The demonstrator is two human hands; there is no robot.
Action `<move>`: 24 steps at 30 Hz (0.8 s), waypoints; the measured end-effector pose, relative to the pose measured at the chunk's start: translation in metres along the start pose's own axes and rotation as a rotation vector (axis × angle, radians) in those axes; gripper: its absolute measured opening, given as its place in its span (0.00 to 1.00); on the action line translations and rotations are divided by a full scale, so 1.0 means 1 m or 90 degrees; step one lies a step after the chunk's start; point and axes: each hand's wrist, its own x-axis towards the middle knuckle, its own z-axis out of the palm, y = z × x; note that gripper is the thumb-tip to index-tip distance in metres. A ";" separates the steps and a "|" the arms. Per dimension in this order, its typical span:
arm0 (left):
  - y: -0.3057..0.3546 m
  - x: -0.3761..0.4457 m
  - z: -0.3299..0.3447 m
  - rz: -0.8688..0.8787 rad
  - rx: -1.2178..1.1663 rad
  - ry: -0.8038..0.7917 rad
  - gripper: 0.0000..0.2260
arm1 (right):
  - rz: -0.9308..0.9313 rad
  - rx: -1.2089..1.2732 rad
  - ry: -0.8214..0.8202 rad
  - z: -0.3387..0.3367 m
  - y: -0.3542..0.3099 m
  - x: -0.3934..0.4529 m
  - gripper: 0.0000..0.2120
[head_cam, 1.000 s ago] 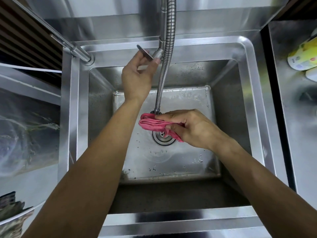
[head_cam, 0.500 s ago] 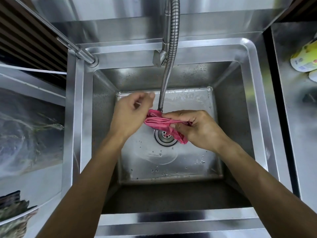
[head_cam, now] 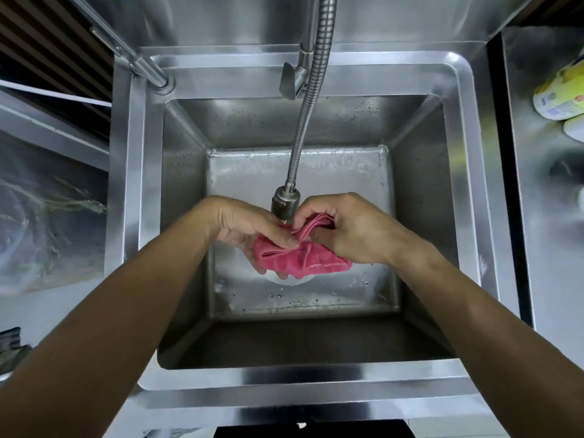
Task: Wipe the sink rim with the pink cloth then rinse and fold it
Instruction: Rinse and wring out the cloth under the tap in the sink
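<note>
Pink cloth [head_cam: 300, 259] is bunched directly below the faucet spray head [head_cam: 285, 203], above the basin floor, its long axis running left to right. Left hand [head_cam: 249, 230] and right hand [head_cam: 350, 230] both grip it, one at each end, equally near. Sink rim [head_cam: 467, 184] stands well apart on all sides, leaving open room for wringing.

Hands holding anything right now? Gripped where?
Both hold the pink cloth under the faucet head. Left hand pinches its bunched left side; right hand grips the folded upper right end.
</note>
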 end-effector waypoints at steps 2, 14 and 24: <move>0.008 0.000 -0.001 -0.027 0.005 -0.049 0.35 | -0.026 -0.049 -0.008 0.002 -0.002 -0.006 0.13; 0.026 0.007 0.033 -0.086 0.338 0.182 0.07 | 0.102 0.294 -0.118 -0.038 0.016 -0.006 0.24; 0.023 0.013 0.059 0.121 0.918 0.620 0.13 | 0.175 0.585 -0.631 0.022 0.057 0.030 0.34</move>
